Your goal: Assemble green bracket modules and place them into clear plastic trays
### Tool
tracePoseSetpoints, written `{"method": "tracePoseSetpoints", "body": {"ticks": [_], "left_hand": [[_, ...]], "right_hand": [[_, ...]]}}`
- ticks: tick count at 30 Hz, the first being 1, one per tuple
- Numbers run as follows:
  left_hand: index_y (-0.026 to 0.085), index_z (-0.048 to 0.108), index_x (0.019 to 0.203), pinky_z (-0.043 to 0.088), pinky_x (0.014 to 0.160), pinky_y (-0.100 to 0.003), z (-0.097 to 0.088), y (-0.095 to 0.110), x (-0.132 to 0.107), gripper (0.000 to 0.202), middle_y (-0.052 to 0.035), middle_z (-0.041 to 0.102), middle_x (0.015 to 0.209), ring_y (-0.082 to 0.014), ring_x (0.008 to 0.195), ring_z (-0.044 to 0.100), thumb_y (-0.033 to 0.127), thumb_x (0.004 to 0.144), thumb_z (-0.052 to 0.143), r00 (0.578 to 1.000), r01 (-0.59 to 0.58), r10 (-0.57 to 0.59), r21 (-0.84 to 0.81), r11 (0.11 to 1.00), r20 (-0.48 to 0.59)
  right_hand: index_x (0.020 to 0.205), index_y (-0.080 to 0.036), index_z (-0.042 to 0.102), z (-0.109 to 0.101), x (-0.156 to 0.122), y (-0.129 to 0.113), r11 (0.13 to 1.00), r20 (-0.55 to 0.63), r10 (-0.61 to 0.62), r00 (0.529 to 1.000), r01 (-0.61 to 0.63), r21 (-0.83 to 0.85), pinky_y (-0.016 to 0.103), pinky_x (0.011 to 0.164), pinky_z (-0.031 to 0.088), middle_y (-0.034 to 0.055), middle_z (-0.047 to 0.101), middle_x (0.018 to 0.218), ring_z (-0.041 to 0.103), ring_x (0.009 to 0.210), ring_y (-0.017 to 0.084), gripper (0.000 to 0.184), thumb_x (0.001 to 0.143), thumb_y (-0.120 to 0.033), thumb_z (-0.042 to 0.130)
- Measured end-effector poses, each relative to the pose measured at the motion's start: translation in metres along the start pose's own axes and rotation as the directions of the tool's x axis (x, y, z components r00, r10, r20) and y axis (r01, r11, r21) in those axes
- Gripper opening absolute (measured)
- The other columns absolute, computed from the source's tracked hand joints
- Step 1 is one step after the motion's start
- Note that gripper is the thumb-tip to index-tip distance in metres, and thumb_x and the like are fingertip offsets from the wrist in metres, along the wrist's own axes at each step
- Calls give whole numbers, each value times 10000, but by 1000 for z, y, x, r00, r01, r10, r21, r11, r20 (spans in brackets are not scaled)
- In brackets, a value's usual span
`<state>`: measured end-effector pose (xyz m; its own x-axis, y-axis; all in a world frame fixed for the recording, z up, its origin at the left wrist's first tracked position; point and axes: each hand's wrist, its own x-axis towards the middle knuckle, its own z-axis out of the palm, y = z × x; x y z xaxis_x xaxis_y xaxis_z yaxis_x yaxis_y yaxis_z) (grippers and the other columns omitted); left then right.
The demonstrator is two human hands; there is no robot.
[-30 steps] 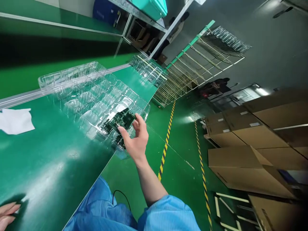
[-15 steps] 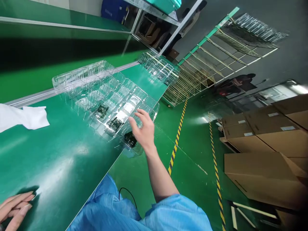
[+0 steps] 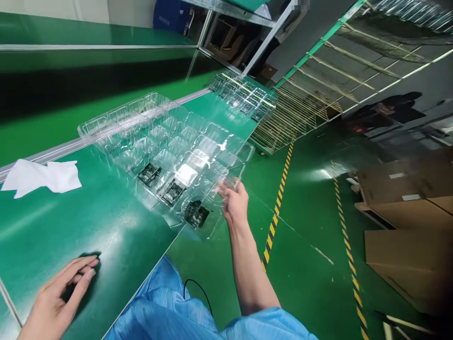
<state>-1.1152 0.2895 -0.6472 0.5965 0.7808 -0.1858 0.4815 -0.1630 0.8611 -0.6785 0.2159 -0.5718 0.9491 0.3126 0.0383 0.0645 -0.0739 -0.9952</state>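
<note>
A clear plastic blister tray [image 3: 166, 137] with many compartments lies on the green table, its right end sticking out past the edge. Three circuit boards sit in its near row: a left one [image 3: 149, 174], a middle one [image 3: 172, 191] and a darker right one [image 3: 197, 214]. My right hand [image 3: 235, 200] grips the tray's overhanging right rim, fingers partly seen through the plastic. On the bare tabletop, my left hand [image 3: 67, 288] rests with fingers loosely curved and the thumb a little apart, holding nothing.
A white cloth or paper [image 3: 44, 177] lies at the table's left. More clear trays [image 3: 244, 97] stand at its far end. Beyond are a wire rack [image 3: 293, 113] and a metal-framed shelf [image 3: 265, 42]. Cardboard boxes [image 3: 406, 264] stand on the right, past striped floor tape [image 3: 279, 203].
My right hand has gone from hovering by the right board to the tray's right rim and closed on it. My left hand has come farther into view over the table.
</note>
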Motion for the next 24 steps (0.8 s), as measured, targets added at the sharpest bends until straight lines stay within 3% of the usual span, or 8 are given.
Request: {"method": "tracePoseSetpoints", "body": {"ticks": [4,7,9,12,15,19,24], "left_hand": [[259,517,1329,528,986,-353,22,36,13,543,-85,598,1314,-245,1153,613,518,860,602,978,122,-178,-389,913,-112],[259,394,1418,416,1102,-471,40,72,32,645,-113,512,1402,-276,1254,530,547,870,575,947,59,-257,-682,729,-193],[243,367,1430,379,1119,-520,47,92,45,697,-132,503,1401,-294,1276,504,563,853,594,937,28,-289,-781,623,-197],[224,396,1400,379,1113,-531,49,111,55,700,-140,499,1400,-303,1272,505,556,830,633,933,0,-300,-835,550,-197],[212,435,1358,407,1093,-510,48,118,55,664,-141,493,1404,-306,1248,527,527,818,660,929,11,-316,-839,545,-192],[230,403,1385,446,1057,-476,46,118,52,679,-130,512,1384,-293,1225,548,487,817,674,922,42,-340,-825,563,-185],[217,460,1319,495,990,-432,43,127,55,650,-124,577,1287,-272,1161,588,458,777,726,911,1,-342,-826,564,-232]], "right_hand": [[1275,-208,442,-5,-53,-25,983,-63,-144,988,150,106,441,1009,495,60,597,1208,596,1150,240,697,597,-140,593],[1313,-247,419,-3,-90,-42,931,-113,-329,938,342,131,497,1075,432,60,546,1328,547,1235,262,721,621,-135,586],[1296,-262,451,-2,-105,-50,917,-98,-362,927,373,140,532,1061,443,54,570,1309,563,1222,273,692,634,-118,588],[1256,-263,497,-3,-113,-56,952,-15,-244,970,243,185,565,1031,468,49,629,1227,604,1169,278,672,616,-89,607],[1217,-255,525,-5,-114,-57,962,10,-161,987,155,225,588,1027,462,53,661,1161,625,1136,278,652,600,-71,627],[1198,-273,529,-5,-115,-56,955,-10,-172,985,169,245,586,1034,447,29,665,1139,631,1125,261,651,592,-57,626],[1181,-283,541,-3,-115,-56,952,5,-166,986,159,261,570,1036,442,9,671,1086,627,1123,252,654,576,-42,606]]}}
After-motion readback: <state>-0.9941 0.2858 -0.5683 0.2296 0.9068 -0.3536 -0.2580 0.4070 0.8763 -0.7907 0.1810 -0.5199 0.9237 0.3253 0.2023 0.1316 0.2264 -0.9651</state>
